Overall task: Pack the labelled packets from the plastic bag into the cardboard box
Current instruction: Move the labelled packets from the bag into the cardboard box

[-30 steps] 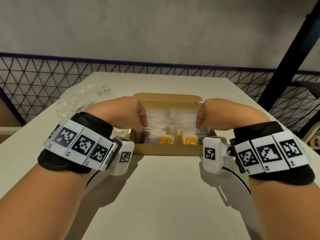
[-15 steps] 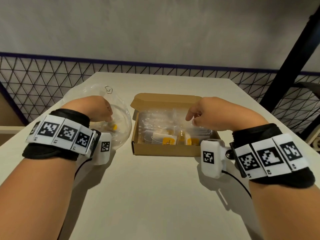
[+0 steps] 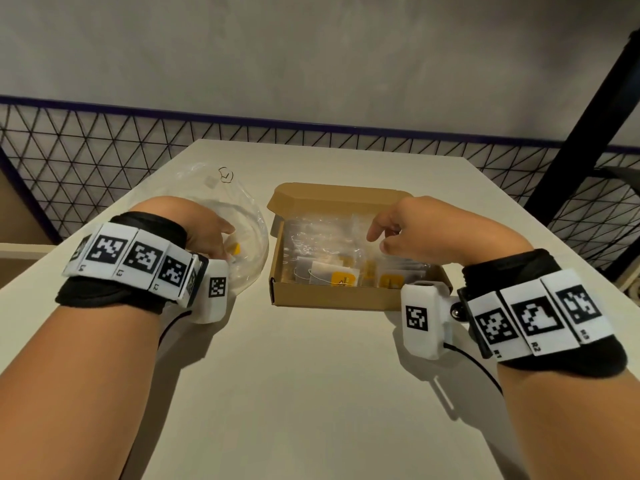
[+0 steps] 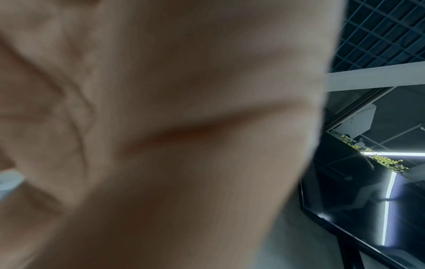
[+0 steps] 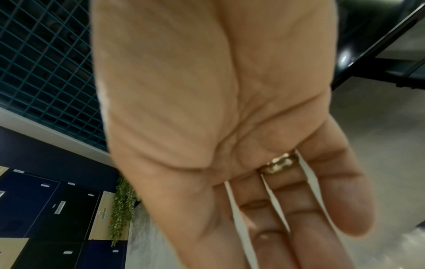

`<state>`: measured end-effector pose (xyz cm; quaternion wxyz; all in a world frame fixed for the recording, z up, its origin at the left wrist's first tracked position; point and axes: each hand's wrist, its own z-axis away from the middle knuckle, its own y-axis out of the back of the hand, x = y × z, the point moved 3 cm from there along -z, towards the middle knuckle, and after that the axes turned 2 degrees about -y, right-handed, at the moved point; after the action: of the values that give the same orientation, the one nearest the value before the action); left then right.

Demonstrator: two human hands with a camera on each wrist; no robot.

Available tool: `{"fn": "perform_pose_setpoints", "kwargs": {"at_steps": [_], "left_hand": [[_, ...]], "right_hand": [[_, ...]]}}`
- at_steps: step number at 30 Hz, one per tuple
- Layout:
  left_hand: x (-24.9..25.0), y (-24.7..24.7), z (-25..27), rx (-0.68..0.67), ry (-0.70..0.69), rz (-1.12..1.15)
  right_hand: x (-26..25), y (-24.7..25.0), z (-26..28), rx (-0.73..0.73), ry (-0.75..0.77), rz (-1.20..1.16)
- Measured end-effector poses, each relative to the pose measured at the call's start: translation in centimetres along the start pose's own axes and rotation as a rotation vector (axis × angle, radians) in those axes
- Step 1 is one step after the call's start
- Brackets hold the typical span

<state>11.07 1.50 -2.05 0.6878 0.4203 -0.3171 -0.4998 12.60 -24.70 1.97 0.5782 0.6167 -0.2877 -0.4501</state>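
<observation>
An open cardboard box sits mid-table, holding several clear packets with yellow labels. To its left lies a crumpled clear plastic bag. My left hand reaches into the bag, its fingers bent down beside a yellow-labelled packet; the fingertips are hidden, and the left wrist view shows only a blurred palm. My right hand hovers over the right side of the box with loose fingers. In the right wrist view its palm is flat and holds nothing.
The box lid stands folded back on the far side. The pale table stretches from the box toward me. A black wire mesh fence runs behind the table, and a black slanted post stands at the right.
My left hand left the box and moved left into the plastic bag. My right hand stayed over the box and loosened from a curled pose to relaxed fingers.
</observation>
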Motion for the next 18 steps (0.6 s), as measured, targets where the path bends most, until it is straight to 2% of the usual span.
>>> {"fn": "perform_pose_setpoints", "kwargs": {"at_steps": [10,18], "left_hand": [[0.9,0.3,1.2,-0.071,-0.085,-0.132],[0.5,0.3,1.5,-0.04,-0.086,0.004]], "right_hand": [[-0.5,-0.5,-0.2,-0.01,0.012,0.031],[-0.5,-0.8,-0.4,-0.011,0.015,0.037]]}}
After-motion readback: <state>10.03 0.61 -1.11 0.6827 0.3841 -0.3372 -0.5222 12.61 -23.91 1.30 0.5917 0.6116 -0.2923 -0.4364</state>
